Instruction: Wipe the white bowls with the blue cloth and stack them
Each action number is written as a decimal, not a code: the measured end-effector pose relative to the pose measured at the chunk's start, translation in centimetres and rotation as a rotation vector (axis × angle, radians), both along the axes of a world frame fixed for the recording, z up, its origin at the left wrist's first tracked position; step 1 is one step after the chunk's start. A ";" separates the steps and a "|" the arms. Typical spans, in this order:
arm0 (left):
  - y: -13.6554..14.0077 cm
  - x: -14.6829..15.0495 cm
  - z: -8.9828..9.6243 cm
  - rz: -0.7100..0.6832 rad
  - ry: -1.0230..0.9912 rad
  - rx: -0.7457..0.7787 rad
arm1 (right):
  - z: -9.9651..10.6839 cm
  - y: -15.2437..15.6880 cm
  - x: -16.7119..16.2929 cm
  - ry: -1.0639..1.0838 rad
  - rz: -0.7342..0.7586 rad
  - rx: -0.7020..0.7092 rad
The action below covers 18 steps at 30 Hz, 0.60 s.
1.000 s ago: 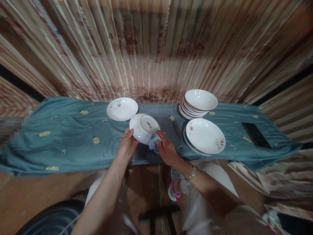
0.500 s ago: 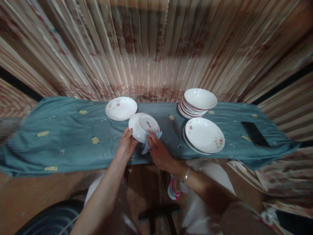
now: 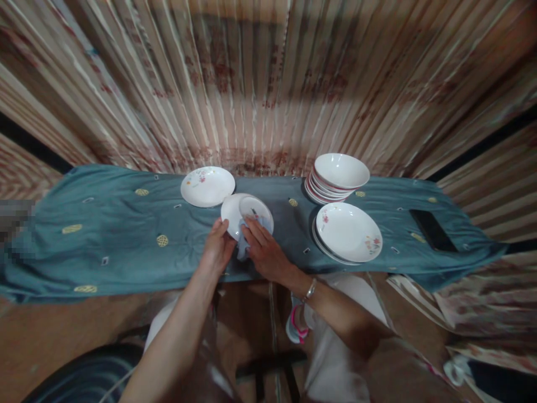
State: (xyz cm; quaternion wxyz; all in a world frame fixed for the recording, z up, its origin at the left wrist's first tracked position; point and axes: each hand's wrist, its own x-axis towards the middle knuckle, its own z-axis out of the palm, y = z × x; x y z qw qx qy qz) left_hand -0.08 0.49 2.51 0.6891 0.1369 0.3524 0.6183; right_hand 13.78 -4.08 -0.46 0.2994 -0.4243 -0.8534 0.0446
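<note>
left hand [image 3: 218, 243]: fingers clamped on the left edge of an upturned white bowl [image 3: 230, 215], thumb up on its side. right hand [image 3: 266, 252]: fingers held a blue cloth [image 3: 242, 246], laid almost flat against the bowl's base. bowl sat mid-desk, close to the front edge; couldn't tell if its rim was resting or lifted.

main risk, imo: slip. glossy wall, one-sided grip, so hard pressure from the right could have levered the rim out of the left fingers. front edge was near, so a drop might have ended on the floor [image 3: 243, 336]. second: chipping. far side of the bowl overlapped the lone plate [image 3: 207, 187] in view, contact unclear; a shove that way could have knocked them together. third: a wide right swing might have clipped the plate stack [image 3: 350, 232] or the bowl stack [image 3: 335, 179] behind it.

surface: long narrow desk [image 3: 126, 224] under a loose teal cover [image 3: 92, 263], pineapple print, wrinkled. a tug on it could have shifted everything. black phone [image 3: 433, 230] lay toward the right end. room: pleated striped curtain [image 3: 251, 84] right behind, dim light, brown floor, black ridged round thing [image 3: 96, 375] low left.
</note>
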 end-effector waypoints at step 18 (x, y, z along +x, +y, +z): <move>-0.1 0.0 -0.2 -0.042 0.109 0.037 | 2.0 4.1 -1.4 0.105 -0.077 -0.044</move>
